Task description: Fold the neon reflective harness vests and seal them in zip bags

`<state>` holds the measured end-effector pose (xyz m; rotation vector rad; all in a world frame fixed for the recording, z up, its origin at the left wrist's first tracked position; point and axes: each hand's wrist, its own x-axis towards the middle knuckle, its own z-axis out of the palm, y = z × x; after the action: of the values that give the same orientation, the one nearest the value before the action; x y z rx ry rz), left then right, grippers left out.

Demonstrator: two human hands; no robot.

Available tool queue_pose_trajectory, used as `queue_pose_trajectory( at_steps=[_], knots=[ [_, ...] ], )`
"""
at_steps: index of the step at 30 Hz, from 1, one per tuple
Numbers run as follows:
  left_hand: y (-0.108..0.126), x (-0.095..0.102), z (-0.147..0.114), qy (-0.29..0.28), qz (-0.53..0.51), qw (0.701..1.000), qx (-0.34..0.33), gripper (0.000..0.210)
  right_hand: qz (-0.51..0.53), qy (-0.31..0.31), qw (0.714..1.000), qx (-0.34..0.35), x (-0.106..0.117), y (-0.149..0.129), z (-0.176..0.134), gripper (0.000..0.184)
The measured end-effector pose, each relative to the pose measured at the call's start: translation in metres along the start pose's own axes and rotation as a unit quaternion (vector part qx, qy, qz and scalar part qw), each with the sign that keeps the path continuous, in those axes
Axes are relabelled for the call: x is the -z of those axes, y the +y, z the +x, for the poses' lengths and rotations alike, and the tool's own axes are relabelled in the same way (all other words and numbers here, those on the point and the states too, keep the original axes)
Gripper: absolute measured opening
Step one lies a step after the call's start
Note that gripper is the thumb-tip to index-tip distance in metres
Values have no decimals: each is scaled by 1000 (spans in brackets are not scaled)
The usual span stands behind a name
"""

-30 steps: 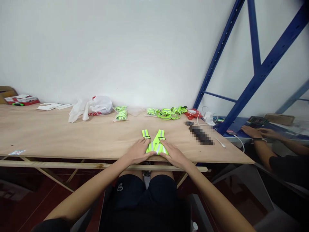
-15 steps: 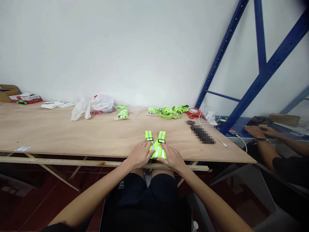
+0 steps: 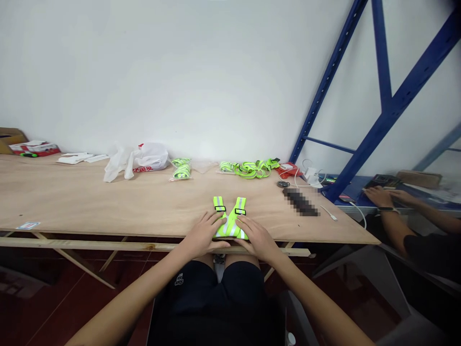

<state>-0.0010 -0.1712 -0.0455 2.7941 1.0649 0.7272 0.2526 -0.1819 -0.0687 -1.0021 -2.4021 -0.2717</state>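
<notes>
A folded neon-yellow reflective vest point(image 3: 231, 227) with silver stripes lies at the table's front edge. Two of its straps point away from me in a V, each with a black plastic buckle. My left hand point(image 3: 202, 234) rests on the vest's left side, fingers stretched out and thumb low near the table edge. On the right side, my right hand point(image 3: 258, 237) lies with its fingers spread over the fabric and its thumb also by the edge. Both palms partly hide the vest's sides.
Along the wall are a white plastic bag point(image 3: 151, 156), bagged reflective straps point(image 3: 181, 169), a loose strap pile point(image 3: 252, 169) and a red item with a white charger point(image 3: 287, 168). A blurred dark object point(image 3: 300, 202) and a cable lie right. Another person's hands point(image 3: 382, 196) work beyond the blue rack point(image 3: 347, 168).
Both my hands have loosened from the vest's lower edge, and their thumbs have slid back to the table edge. The vest's lower part now lies flatter and more visible between them.
</notes>
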Motion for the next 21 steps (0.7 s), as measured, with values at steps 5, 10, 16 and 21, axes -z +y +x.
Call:
queue_pose_trajectory(
  at_steps=[5, 10, 16, 21],
  knots=[
    [-13, 2, 4, -17, -51, 999, -1, 42, 74, 5, 997, -8, 5, 6, 8, 35],
    [-21, 8, 32, -20, -80, 996, 21, 38, 210, 4, 974, -89, 12, 19, 25, 22],
    [-35, 9, 72, -52, -120, 986, 107, 51, 309, -55, 930, -190, 16, 49, 57, 35],
    [-52, -6, 80, -48, -66, 975, 206, 53, 275, -79, 938, -195, -1, 67, 81, 39]
  ],
)
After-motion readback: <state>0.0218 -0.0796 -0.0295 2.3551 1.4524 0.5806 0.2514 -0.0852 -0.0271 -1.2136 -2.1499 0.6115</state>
